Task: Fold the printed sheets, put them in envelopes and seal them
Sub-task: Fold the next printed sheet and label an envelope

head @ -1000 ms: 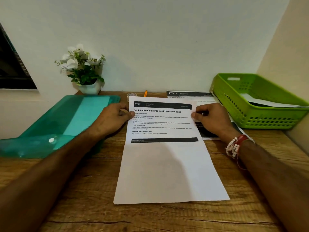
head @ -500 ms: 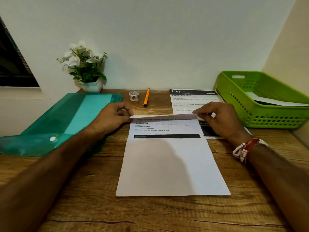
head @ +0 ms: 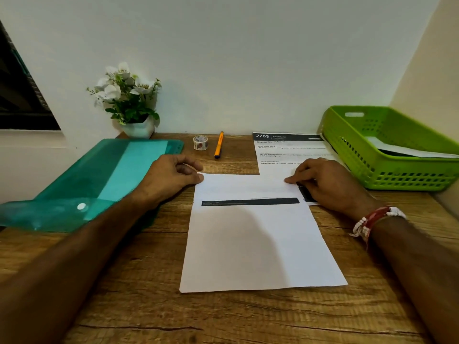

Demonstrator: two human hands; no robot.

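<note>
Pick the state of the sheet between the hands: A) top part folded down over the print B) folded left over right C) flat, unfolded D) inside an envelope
A: the top part of the sheet lies turned over with its blank white back up, ending just above the black bar, with the left hand and the right hand at the fold's far corners.

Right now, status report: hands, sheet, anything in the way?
Left hand and right hand hold the fold's two corners. Sheet flat on desk, top flap folded down near its black bar. Second sheet lies partly under right hand.
</note>
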